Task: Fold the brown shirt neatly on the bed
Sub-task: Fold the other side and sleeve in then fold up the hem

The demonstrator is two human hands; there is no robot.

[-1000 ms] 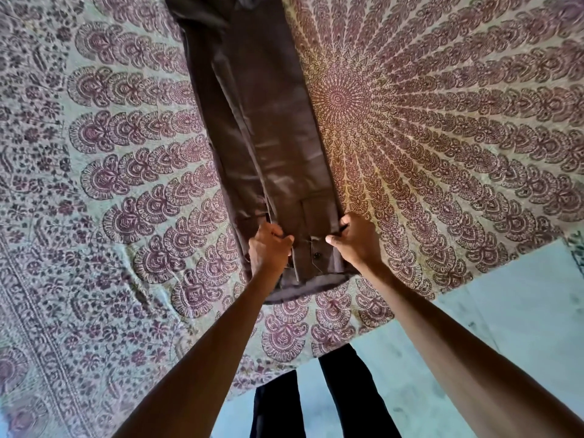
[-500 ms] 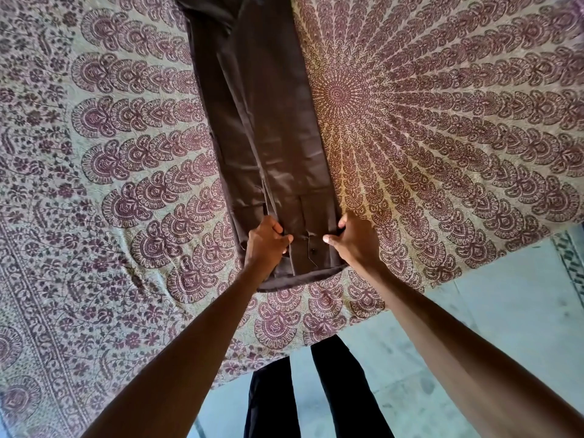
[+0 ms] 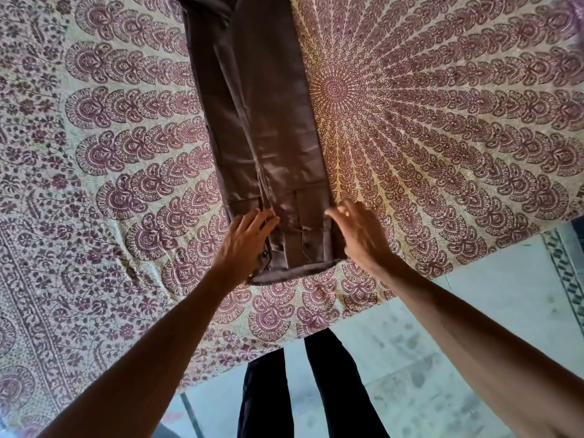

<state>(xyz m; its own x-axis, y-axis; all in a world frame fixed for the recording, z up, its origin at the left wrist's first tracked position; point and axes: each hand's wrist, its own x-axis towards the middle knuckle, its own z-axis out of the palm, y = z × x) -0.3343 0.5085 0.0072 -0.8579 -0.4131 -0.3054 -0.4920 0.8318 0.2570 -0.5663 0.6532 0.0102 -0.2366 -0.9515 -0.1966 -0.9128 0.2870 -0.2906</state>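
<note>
Two hands lie open, fingers spread, on the near end of the shirt (image 3: 262, 128), a long narrow strip running from the bed's (image 3: 94, 279) near edge to its far side: left hand (image 3: 243, 240) on its left edge, right hand (image 3: 357, 232) on its right edge, neither gripping.

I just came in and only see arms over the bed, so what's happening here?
A person is folding a brown shirt on a bed covered with a patterned bedspread. The shirt lies in a long narrow strip, sleeves folded in. The left hand and right hand rest open at its near end, one on each side, by the buttoned cuffs. No crosswise fold is made yet.
</note>
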